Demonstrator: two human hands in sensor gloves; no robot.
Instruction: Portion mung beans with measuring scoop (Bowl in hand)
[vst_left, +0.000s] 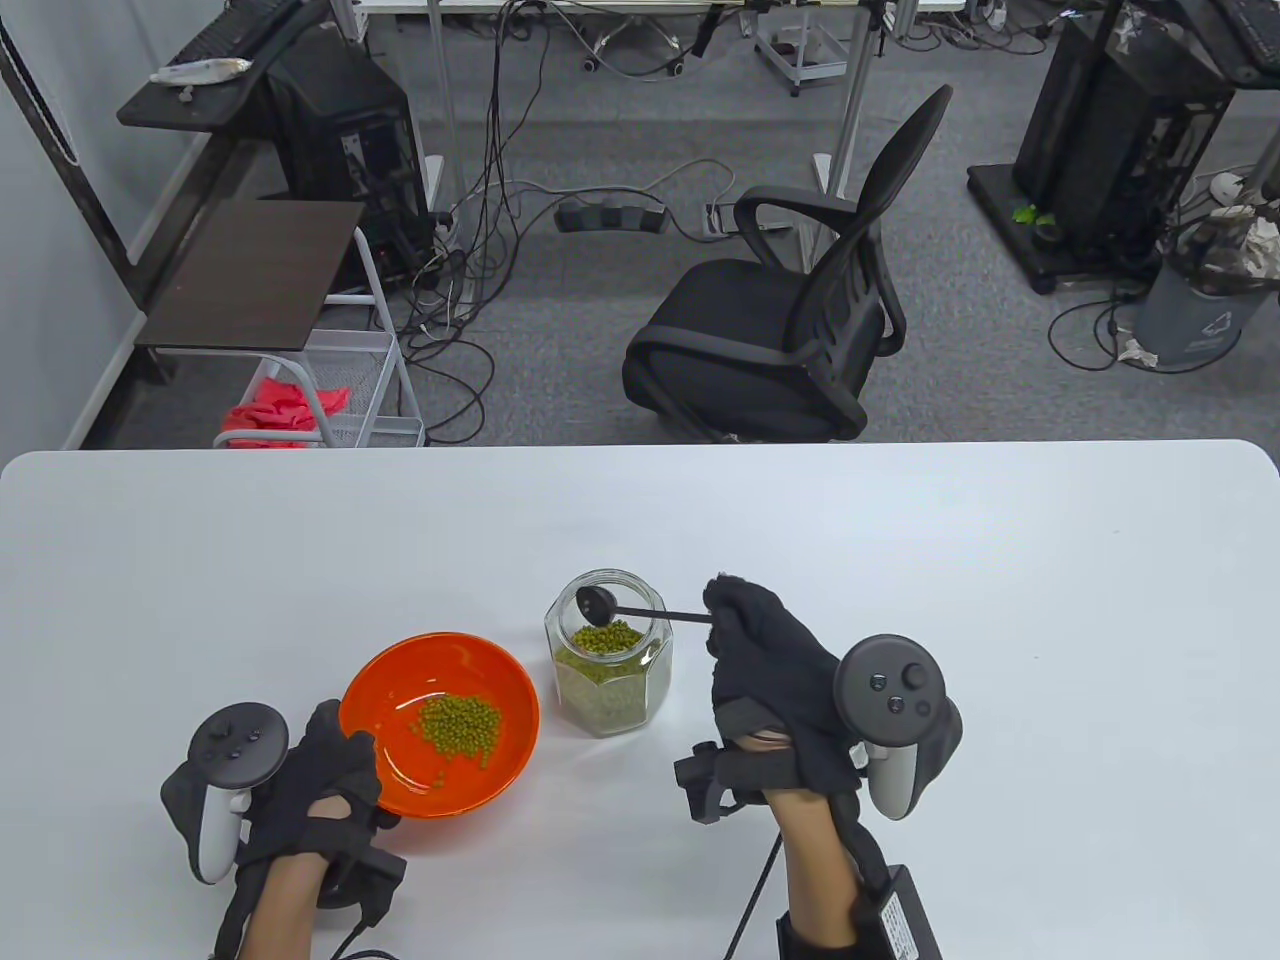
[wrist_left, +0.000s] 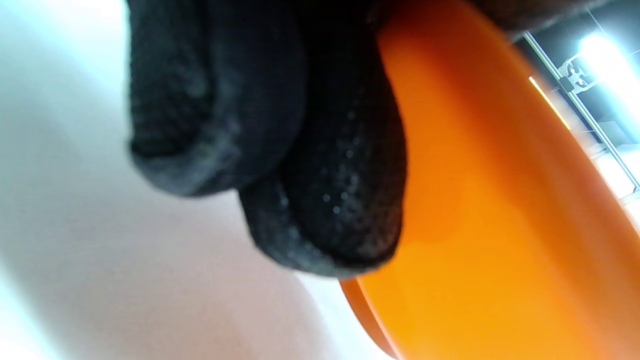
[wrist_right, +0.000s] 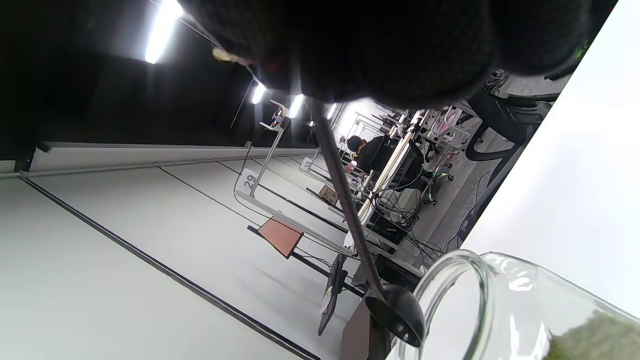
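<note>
Nearest my seat, both hands work at the white counter (vst_left: 1000, 560): bowl in one grip, scoop in the other.

My left hand (vst_left: 310, 790) has its grip closed on the near-left rim of the orange bowl (vst_left: 400, 680), thumb over the edge and fingers (wrist_left: 325, 200) curled under the outer wall; a small heap of mung beans (vst_left: 460, 730) lies in the bowl just beyond that grip. My right hand (vst_left: 770, 680) pinches the handle end of the black measuring scoop (vst_left: 640, 608), its grip closed round the thin stem. Out from that grip, to its left, the scoop's cup sits at the mouth of the glass jar (vst_left: 608, 690), which stands just beside the bowl and is part full of beans. Beyond the counter stands a black office chair (vst_left: 790, 320).
</note>
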